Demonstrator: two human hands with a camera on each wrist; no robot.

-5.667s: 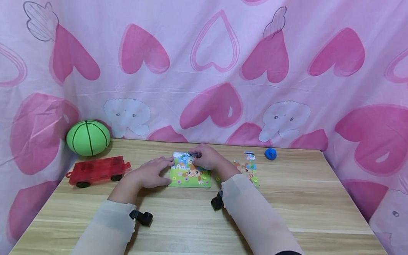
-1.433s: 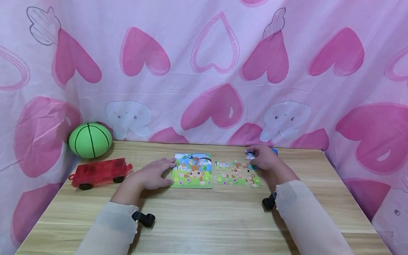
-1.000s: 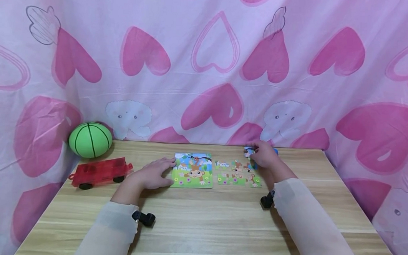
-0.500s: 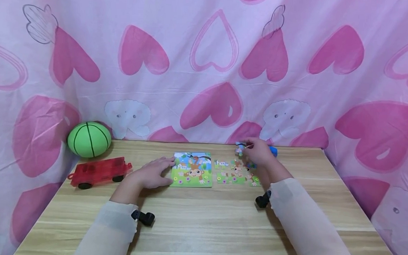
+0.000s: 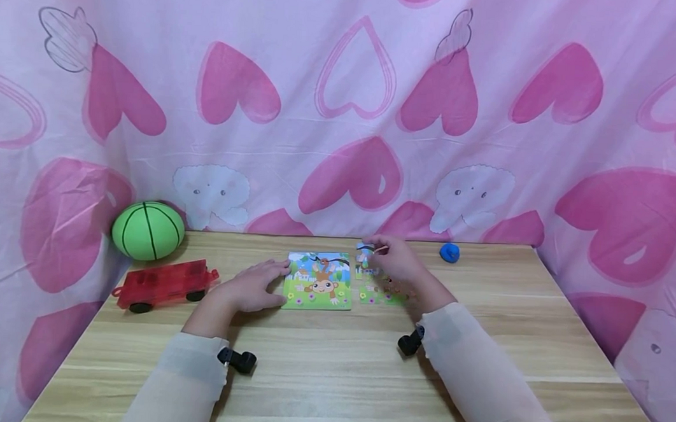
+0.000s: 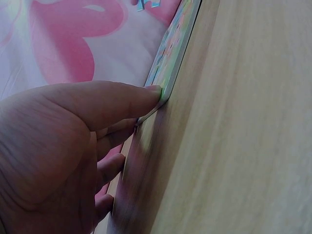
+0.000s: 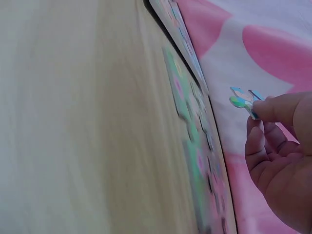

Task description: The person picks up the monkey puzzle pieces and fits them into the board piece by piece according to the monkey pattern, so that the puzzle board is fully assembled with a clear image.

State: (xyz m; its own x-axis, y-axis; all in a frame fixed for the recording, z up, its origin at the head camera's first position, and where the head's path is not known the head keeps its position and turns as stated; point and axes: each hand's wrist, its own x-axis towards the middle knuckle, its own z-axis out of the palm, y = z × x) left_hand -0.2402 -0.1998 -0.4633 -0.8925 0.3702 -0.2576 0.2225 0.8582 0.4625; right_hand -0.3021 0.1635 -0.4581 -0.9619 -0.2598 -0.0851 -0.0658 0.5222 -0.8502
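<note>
My right hand (image 5: 395, 260) pinches a puzzle piece (image 5: 363, 253) by its edge. The right wrist view shows this blue and green piece (image 7: 240, 99) between thumb and fingertips, raised over the table. My left hand (image 5: 254, 286) lies at the left edge of a square puzzle (image 5: 318, 281) with a monkey picture. In the left wrist view the thumb (image 6: 131, 100) touches one corner of the puzzle board (image 6: 171, 63), and a fingertip meets the same edge farther back. Several loose pieces (image 5: 370, 294) lie right of the board, partly hidden under my right hand.
A blue lump (image 5: 449, 252) sits at the back right of the wooden table (image 5: 329, 376). At the left are a green ball (image 5: 148, 231) and a red toy wagon (image 5: 164, 285). A pink heart-patterned curtain (image 5: 357, 65) hangs behind the table's far edge.
My right hand has picked up a piece from the back right of the loose pieces and carried it left, close to the board. The left hand has stayed at the board's edge.
</note>
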